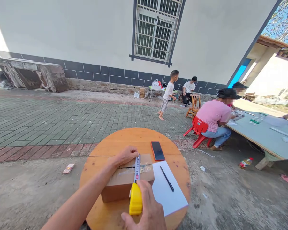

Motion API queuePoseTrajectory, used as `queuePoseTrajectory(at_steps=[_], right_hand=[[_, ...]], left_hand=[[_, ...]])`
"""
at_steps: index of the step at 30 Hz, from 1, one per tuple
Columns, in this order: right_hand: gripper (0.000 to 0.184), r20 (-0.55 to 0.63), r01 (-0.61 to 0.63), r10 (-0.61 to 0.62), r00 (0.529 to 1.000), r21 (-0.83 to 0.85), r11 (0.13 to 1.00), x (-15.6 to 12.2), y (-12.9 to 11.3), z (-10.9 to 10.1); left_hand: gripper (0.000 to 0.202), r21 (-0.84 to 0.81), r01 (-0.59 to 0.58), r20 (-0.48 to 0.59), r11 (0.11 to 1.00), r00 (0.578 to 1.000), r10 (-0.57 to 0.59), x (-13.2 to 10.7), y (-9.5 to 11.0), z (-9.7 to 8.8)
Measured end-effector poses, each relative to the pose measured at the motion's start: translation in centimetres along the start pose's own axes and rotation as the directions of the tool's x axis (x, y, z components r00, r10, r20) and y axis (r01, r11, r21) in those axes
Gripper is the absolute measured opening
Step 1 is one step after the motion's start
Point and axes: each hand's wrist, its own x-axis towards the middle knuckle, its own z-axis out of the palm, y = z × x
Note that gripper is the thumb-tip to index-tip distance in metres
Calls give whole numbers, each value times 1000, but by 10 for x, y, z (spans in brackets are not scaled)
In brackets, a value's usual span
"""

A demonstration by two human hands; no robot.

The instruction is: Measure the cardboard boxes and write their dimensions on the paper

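Note:
A brown cardboard box (122, 189) sits on a round wooden table (98, 140). Across its taped top runs the pulled-out blade of a yellow tape measure (135, 201), numbers facing up. My left hand (127, 156) is closed at the box's far edge, fingers on the blade's end. My right hand (150, 206) holds the yellow case at the near edge, fingers along its right side and thumb low on the left. Right of the box lies a white sheet of paper (168, 199) with a black pen (166, 178) on it. A dark-screened phone (157, 150) rests behind the paper.
A person in pink sits on a red chair (198, 129) at a long pale table (266, 134) to the right. Another walks barefoot beyond my table; one sits near the wall. A bottle (246, 163) and a small packet (68, 168) are on the ground.

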Motion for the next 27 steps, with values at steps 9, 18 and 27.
queuePoseTrajectory(at_steps=[9,18,27], right_hand=[[74,58,-43,42,997,21,999,-1,6,-5],[64,92,-54,50,995,39,998,-1,4,-5],[68,46,-164,158,986,144,976,-8,12,5]], left_hand=[[21,-52,23,-27,998,999,-24,1,-9,1],[19,-85,-8,-39,996,999,5,5,-16,2],[21,-71,-25,-45,997,999,22,6,-17,2]])
